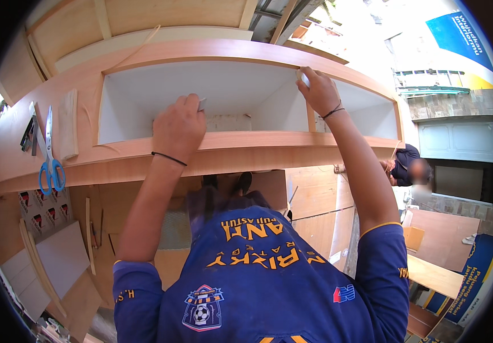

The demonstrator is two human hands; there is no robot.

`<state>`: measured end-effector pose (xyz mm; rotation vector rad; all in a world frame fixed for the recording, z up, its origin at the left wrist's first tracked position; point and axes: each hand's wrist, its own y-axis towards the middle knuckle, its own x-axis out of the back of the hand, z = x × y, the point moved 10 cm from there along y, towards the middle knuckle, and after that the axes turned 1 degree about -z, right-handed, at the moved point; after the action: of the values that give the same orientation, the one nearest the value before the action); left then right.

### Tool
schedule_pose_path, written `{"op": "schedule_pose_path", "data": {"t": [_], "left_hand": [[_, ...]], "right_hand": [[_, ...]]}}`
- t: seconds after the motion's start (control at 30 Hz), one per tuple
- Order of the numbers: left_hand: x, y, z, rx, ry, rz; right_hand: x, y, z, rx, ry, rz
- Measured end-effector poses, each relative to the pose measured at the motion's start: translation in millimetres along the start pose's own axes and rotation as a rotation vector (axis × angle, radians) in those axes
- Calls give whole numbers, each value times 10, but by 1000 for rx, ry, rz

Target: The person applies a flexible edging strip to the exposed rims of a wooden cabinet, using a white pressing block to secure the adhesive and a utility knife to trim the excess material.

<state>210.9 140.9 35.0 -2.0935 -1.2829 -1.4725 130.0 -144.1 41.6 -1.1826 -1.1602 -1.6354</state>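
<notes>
In front of me lies a long wood-look cabinet frame [246,140] with white-lined compartments. My left hand [178,128] is closed at the near edge of the large compartment. A small grey blade-like piece [202,104] sticks out past its fingers; the rest is hidden in the fist. At the far edge, close to the divider, my right hand [322,92] grips a small whitish rounded piece [303,79], mostly covered by fingers. Blue-handled scissors [51,166] rest on the cabinet's left end, beside a dark narrow tool [29,134] and a flat wood block [69,123].
Thin strips of edging [138,43] curl over the cabinet's far side. Boards [52,268] lean below on the left. Another person [409,166] is on the right, near stacked panels [441,234]. Wooden panels [178,17] stand behind the cabinet.
</notes>
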Motion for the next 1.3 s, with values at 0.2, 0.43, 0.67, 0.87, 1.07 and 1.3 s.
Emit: {"op": "schedule_pose_path", "data": {"t": [0.2, 0.43, 0.67, 0.87, 1.07, 1.3], "left_hand": [[52, 2, 61, -3, 11, -43], [14, 6, 127, 20, 13, -47], [8, 51, 147, 60, -2, -30], [-1, 54, 170, 74, -11, -18], [-31, 82, 156, 75, 46, 27], [-53, 72, 175, 56, 0, 27]], "right_hand": [[-55, -31, 0, -22, -2, 30], [-26, -145, 22, -51, -11, 70], [30, -225, 18, -63, -10, 57], [55, -290, 45, -60, 2, 49], [79, -353, 44, -126, 41, 94], [94, -533, 105, -121, 12, 134]]}}
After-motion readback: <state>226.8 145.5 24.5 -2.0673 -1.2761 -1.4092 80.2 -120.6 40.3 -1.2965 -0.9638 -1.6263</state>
